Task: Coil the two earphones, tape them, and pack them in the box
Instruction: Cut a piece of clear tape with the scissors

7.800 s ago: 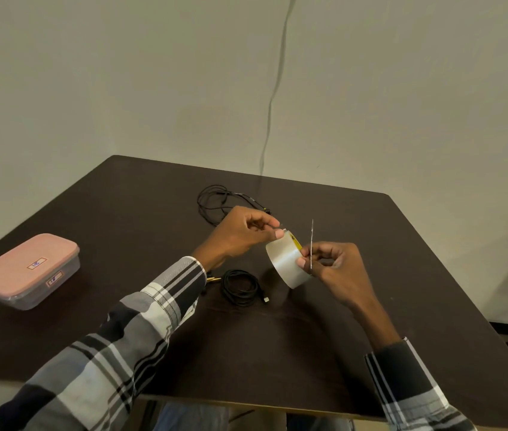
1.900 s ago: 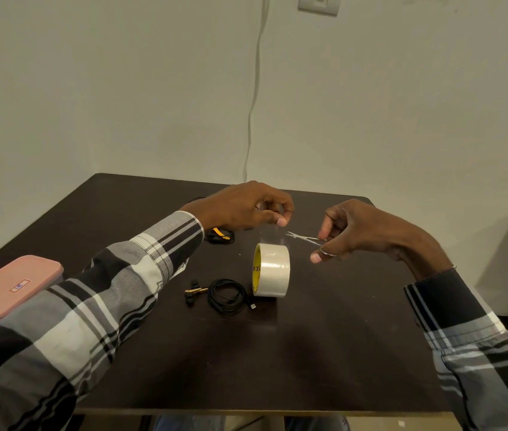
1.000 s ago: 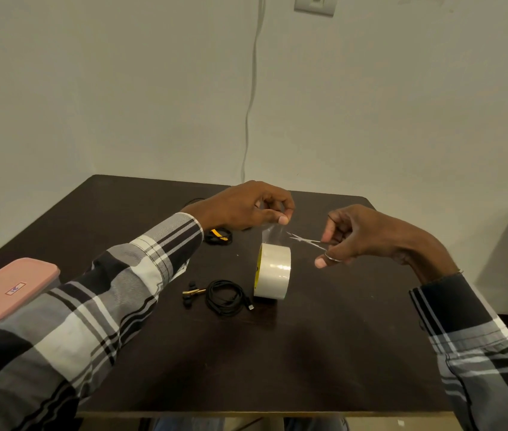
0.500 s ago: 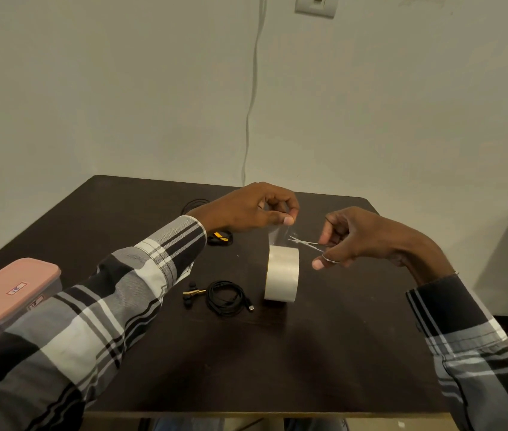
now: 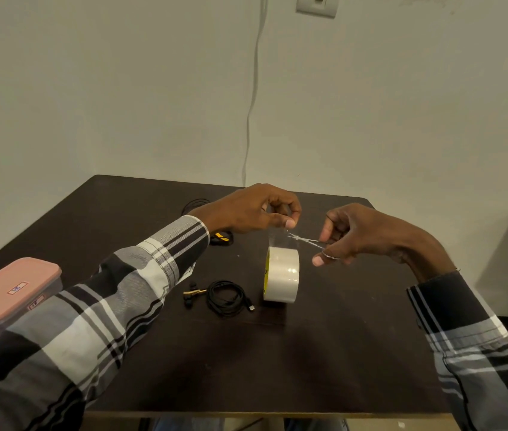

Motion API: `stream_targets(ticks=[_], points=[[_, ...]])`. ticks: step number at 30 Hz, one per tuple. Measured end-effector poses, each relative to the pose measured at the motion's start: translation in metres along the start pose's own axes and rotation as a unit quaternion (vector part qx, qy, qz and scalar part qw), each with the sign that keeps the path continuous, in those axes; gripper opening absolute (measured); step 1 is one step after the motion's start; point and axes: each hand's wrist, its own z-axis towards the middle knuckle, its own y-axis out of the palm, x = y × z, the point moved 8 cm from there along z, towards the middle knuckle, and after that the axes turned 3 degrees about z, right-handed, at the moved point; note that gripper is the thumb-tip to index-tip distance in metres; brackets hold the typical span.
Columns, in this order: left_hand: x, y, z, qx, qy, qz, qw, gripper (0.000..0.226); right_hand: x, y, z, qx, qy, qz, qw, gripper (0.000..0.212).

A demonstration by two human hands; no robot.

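My left hand (image 5: 252,209) pinches the free end of a clear strip (image 5: 277,239) between thumb and forefinger, drawn up taut from the roll (image 5: 282,273), which stands on edge on the desk (image 5: 324,353). My right hand (image 5: 358,233) has thumb and finger through the loops of small scissors (image 5: 307,240), blades parted a little, tips at the strip just below my left pinch.

The strip is thin, limp and sticky on one face, so I judge it will curl back and cling to itself or to my fingers once cut; best held by its very end, kept in tension. The roll is light and free to roll or tip if I pull sideways (nothing steadies it).

Just left of the roll lies one coiled earphone (image 5: 226,297), black, plug end pointing at the roll and buds (image 5: 191,296) trailing left. Its cable looks springy and slick, so I would pinch across the whole bundle, all loops together, before wrapping. The second earphone (image 5: 221,239) lies farther back, mostly hidden behind my left wrist; I cannot tell how tidy it is.

The pink-lidded box (image 5: 10,290) sits shut at the desk's left edge, well apart.
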Motion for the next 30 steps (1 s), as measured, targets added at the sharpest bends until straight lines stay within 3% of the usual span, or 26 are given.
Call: stream_targets(ticks=[11,23,30], points=[[0.0026,-0.0048,-0.0027,0.008,0.000,-0.012,1.000,0.004,-0.0020,-0.0011,0.0007,0.011,-0.009,0.023,1.000,0.032],[0.0005,-0.0017,-0.0030,0.011,0.003,-0.028,1.000,0.007,0.0037,0.0011,-0.0066,-0.027,0.016,-0.004,1.000,0.047],[0.0024,-0.0009,-0.0029,0.008,0.011,-0.027,1.000,0.008,0.0036,-0.0020,-0.0057,-0.020,0.011,-0.002,1.000,0.045]])
